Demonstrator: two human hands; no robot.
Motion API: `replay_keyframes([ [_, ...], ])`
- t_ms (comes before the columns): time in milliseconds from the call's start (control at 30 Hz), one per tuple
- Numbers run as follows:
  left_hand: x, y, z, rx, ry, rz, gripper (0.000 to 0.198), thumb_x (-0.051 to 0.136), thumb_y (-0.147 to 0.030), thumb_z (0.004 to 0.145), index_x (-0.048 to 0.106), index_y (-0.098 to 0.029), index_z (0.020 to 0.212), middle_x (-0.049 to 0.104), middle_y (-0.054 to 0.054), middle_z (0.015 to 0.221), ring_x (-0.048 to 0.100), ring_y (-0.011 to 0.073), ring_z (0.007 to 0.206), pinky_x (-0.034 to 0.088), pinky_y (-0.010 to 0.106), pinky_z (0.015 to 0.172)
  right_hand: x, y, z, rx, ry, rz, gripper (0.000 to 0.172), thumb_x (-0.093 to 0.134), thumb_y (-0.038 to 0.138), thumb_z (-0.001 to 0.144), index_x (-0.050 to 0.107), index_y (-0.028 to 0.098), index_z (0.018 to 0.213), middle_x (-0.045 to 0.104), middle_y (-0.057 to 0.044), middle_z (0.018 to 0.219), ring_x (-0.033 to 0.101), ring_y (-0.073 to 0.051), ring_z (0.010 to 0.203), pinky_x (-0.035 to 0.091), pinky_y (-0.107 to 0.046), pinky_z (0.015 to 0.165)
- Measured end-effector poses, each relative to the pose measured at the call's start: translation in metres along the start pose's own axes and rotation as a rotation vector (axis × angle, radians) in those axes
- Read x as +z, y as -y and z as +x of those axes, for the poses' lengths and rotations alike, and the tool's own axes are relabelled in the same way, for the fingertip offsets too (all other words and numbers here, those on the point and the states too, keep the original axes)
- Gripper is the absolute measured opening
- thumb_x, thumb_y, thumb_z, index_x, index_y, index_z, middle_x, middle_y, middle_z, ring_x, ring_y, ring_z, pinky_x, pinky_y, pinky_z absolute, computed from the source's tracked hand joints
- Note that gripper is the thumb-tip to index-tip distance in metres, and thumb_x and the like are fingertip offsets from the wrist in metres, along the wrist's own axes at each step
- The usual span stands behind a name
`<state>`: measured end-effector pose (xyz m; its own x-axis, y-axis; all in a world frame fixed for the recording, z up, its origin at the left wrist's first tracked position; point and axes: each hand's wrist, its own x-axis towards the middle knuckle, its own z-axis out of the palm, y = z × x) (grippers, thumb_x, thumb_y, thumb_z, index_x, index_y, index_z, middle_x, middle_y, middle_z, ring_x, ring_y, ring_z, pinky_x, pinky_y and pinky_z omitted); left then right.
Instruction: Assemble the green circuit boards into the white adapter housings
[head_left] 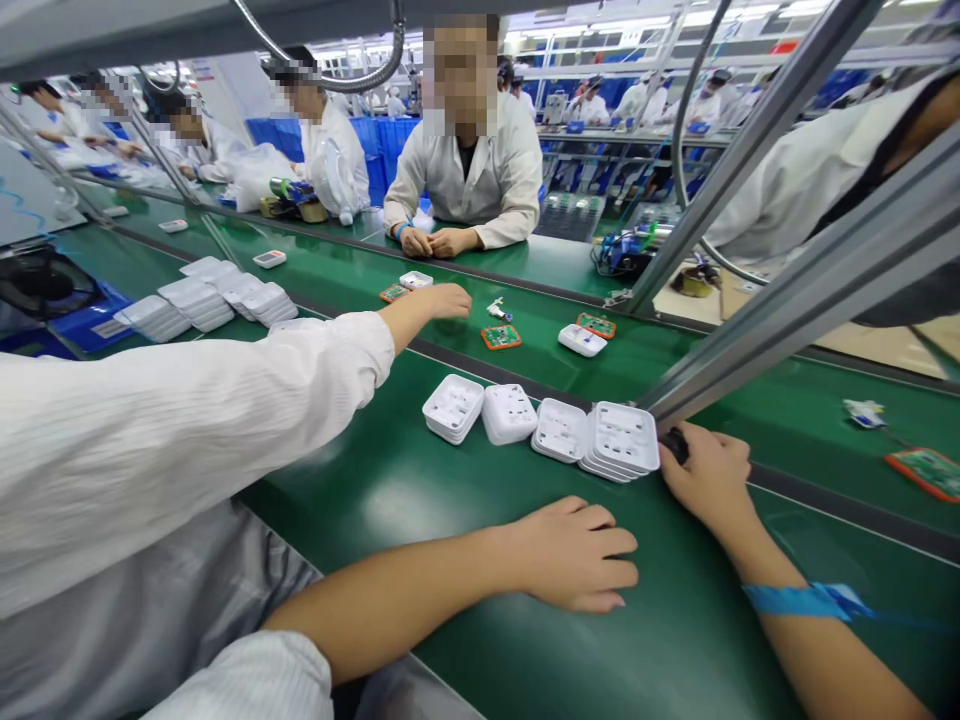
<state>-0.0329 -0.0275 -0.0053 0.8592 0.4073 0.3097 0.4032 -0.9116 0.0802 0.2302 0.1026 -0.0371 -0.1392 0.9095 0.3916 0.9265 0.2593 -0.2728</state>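
Note:
My left hand lies palm down over the green worktop, fingers apart and nothing visible in them. My right hand, with a blue strap at its wrist, is closed around a small black thing by the foot of a metal post. My fingers hide most of it. Just left of that hand, a stack of white square plastic housings stands on the worktop edge. Beside it are a lower stack, a tilted housing and another stack.
From the left, another person's white sleeve and hand reach over the green belt. Orange-edged circuit boards and a white housing lie there. A slanted metal post stands right. A person sits opposite.

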Motion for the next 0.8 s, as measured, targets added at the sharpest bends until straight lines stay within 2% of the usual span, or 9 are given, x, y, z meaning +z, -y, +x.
replay_keyframes([
  [133,-0.004,0.001,0.000,0.009,0.008,-0.024,0.024,0.053,-0.039,0.098,0.065,-0.020,0.105,0.060,0.008,0.122,0.053,0.0251,0.107,0.041,0.037,0.080,-0.005,-0.011,0.007,-0.052,-0.034,0.025,0.044,0.055,0.049,0.084,0.068,0.017,0.112,0.073,-0.016,0.105,0.062,-0.039,0.104,0.044,-0.058,0.092],
  [200,-0.007,0.002,0.001,0.010,0.015,-0.031,0.024,0.056,-0.039,0.097,0.064,-0.019,0.106,0.060,0.008,0.121,0.053,0.0251,0.108,0.041,0.037,0.082,-0.014,-0.024,0.016,-0.013,0.006,0.100,0.044,0.057,0.048,0.084,0.068,0.017,0.113,0.074,-0.015,0.109,0.065,-0.034,0.102,0.046,-0.052,0.095],
  [300,-0.009,0.004,0.003,0.000,0.033,-0.041,0.024,0.060,-0.039,0.095,0.062,-0.018,0.105,0.060,0.009,0.121,0.052,0.0243,0.110,0.040,0.037,0.087,-0.034,-0.061,0.034,0.242,0.054,0.139,0.034,0.050,0.038,0.089,0.070,0.018,0.109,0.076,-0.011,0.097,0.069,-0.024,0.088,0.051,-0.037,0.085],
  [367,-0.010,0.006,0.003,0.000,0.037,-0.063,0.023,0.059,-0.039,0.096,0.061,-0.017,0.105,0.060,0.008,0.121,0.052,0.0236,0.110,0.040,0.036,0.089,-0.051,-0.093,0.044,0.408,0.007,0.067,0.030,0.046,0.029,0.090,0.069,0.016,0.104,0.075,-0.012,0.091,0.068,-0.022,0.082,0.050,-0.035,0.081],
  [433,-0.009,0.007,0.004,0.000,0.039,-0.084,0.024,0.058,-0.039,0.096,0.061,-0.018,0.105,0.060,0.008,0.121,0.052,0.0234,0.109,0.039,0.036,0.089,-0.070,-0.124,0.048,0.558,-0.062,-0.035,0.027,0.048,0.027,0.089,0.068,0.013,0.101,0.072,-0.019,0.092,0.066,-0.027,0.084,0.047,-0.040,0.079],
  [533,-0.008,0.006,0.003,-0.001,0.047,-0.089,0.026,0.056,-0.041,0.096,0.061,-0.018,0.107,0.060,0.008,0.124,0.052,0.0240,0.110,0.039,0.037,0.087,-0.092,-0.156,0.045,0.739,-0.118,-0.155,0.035,0.065,0.042,0.084,0.066,0.010,0.097,0.064,-0.035,0.103,0.061,-0.042,0.098,0.041,-0.052,0.076],
  [600,-0.007,0.006,0.002,-0.001,0.050,-0.090,0.027,0.056,-0.042,0.096,0.061,-0.018,0.107,0.060,0.009,0.124,0.052,0.0244,0.109,0.039,0.038,0.084,-0.098,-0.169,0.043,0.756,-0.075,-0.166,0.041,0.082,0.046,0.070,0.065,0.014,0.086,0.061,-0.038,0.107,0.059,-0.046,0.098,0.038,-0.056,0.075],
  [733,-0.001,0.006,0.002,-0.023,0.035,-0.096,0.027,0.055,-0.043,0.095,0.064,-0.020,0.107,0.060,0.008,0.124,0.052,0.0245,0.108,0.039,0.038,0.081,-0.094,-0.181,0.049,0.578,0.083,-0.065,0.033,0.088,0.027,0.063,0.058,0.022,0.075,0.064,-0.014,0.075,0.056,-0.024,0.062,0.042,-0.044,0.069],
  [800,0.001,0.006,0.002,-0.031,0.023,-0.084,0.028,0.053,-0.044,0.096,0.064,-0.020,0.107,0.060,0.007,0.125,0.053,0.0244,0.108,0.039,0.037,0.080,-0.090,-0.174,0.052,0.445,0.020,-0.076,0.038,0.090,0.032,0.059,0.056,0.024,0.072,0.059,-0.007,0.064,0.049,-0.018,0.049,0.041,-0.039,0.060],
])
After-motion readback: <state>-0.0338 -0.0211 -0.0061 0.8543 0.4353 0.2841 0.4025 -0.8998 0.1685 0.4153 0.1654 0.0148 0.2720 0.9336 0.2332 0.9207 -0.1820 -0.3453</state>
